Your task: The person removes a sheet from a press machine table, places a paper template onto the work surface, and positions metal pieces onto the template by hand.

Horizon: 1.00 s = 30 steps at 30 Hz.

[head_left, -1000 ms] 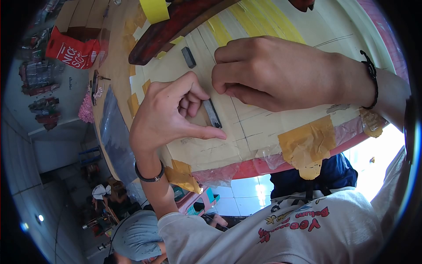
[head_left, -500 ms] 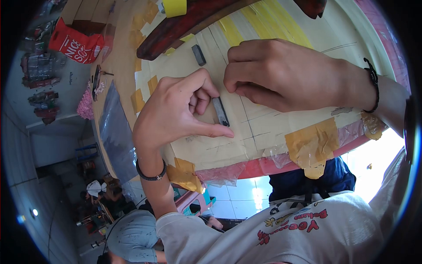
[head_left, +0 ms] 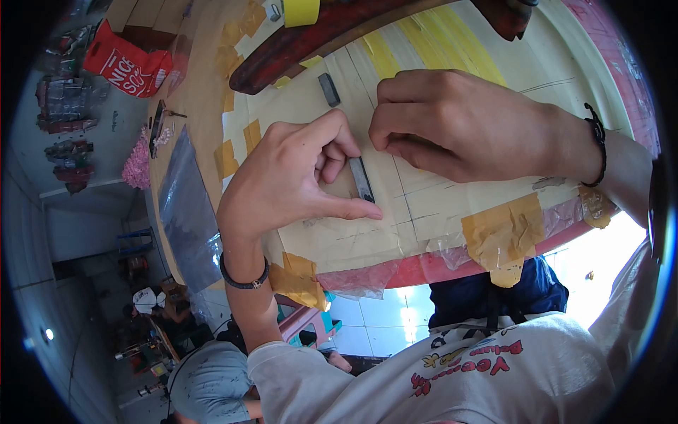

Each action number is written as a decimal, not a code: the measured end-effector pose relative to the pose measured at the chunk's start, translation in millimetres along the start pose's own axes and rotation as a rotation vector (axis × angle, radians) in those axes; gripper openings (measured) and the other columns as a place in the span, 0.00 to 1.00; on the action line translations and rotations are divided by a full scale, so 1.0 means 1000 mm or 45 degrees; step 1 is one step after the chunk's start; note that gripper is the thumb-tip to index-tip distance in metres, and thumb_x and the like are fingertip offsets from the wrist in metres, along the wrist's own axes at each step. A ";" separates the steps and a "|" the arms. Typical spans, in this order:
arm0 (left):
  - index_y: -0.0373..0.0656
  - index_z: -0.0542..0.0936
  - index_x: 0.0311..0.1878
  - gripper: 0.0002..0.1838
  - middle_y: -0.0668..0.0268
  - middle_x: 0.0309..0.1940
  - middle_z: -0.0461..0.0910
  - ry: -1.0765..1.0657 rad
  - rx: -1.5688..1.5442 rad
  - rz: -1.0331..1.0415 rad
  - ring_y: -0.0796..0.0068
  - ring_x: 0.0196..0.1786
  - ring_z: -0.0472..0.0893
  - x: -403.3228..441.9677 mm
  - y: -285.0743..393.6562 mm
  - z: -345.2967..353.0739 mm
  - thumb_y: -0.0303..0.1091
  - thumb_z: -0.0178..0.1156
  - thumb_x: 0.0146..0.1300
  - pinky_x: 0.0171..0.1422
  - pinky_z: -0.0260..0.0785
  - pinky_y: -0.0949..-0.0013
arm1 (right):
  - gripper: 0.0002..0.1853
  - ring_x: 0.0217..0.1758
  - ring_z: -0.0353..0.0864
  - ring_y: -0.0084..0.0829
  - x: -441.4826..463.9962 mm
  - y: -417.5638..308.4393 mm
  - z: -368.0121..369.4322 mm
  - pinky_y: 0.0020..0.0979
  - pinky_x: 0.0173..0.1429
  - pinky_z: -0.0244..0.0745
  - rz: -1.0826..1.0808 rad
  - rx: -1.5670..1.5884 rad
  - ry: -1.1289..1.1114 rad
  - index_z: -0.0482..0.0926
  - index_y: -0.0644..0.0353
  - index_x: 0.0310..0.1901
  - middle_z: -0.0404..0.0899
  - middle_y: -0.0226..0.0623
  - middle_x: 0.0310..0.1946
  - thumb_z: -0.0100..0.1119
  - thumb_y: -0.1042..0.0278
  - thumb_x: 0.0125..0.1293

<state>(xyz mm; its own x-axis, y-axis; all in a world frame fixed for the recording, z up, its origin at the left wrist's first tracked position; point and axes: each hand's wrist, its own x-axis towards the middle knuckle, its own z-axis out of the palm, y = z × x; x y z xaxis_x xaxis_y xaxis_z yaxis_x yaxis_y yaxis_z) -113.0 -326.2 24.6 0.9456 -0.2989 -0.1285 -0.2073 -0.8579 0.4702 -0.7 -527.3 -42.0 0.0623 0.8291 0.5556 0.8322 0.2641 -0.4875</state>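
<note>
My left hand (head_left: pixel 282 177) rests on the paper-covered board (head_left: pixel 339 244). Its fingers are curled and the thumb reaches out, spanning a narrow grey bar (head_left: pixel 361 180). The index finger meets the bar's upper end and the thumb lies by its lower end. To the right, my right hand (head_left: pixel 452 127) is closed in a pinch just above the paper; whatever its fingertips hold, if anything, is hidden behind the knuckles. A second short grey block (head_left: pixel 328 90) lies above my left hand, apart from both hands.
A curved dark red piece (head_left: pixel 304 46) crosses the board's far side, with a yellow tape roll (head_left: pixel 301 12) at it. Yellow strips (head_left: pixel 438 42) and brown tape (head_left: pixel 503 230) stick to the board. Leftward are a plastic sheet (head_left: pixel 187 205), a red bag (head_left: pixel 127 62) and another person (head_left: pixel 212 381).
The whole view has shifted slightly, so the board and both hands appear a little farther right. Both hands keep nearly the same pose, and the grey bar stays by my left fingers.
</note>
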 end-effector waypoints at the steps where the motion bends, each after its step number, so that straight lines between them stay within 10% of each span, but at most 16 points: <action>1: 0.43 0.73 0.33 0.31 0.75 0.17 0.69 -0.003 -0.002 -0.003 0.88 0.21 0.67 0.000 0.000 0.000 0.41 0.85 0.32 0.27 0.60 0.81 | 0.07 0.39 0.77 0.43 0.000 0.000 0.000 0.41 0.42 0.72 0.000 -0.001 -0.001 0.76 0.64 0.37 0.73 0.40 0.33 0.63 0.78 0.57; 30: 0.43 0.70 0.32 0.31 0.76 0.14 0.65 -0.032 -0.027 -0.059 0.88 0.19 0.64 0.000 0.005 -0.001 0.39 0.85 0.33 0.24 0.56 0.81 | 0.05 0.39 0.79 0.47 0.001 -0.002 -0.002 0.43 0.45 0.75 -0.014 -0.018 0.023 0.77 0.65 0.38 0.75 0.45 0.32 0.58 0.75 0.60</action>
<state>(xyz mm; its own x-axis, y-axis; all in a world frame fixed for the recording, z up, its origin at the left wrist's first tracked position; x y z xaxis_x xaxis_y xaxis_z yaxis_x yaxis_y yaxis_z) -114.2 -330.1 27.6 0.9475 -0.2696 -0.1720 -0.1579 -0.8621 0.4815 -1.0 -528.3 -39.0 0.0628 0.8173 0.5727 0.8406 0.2660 -0.4718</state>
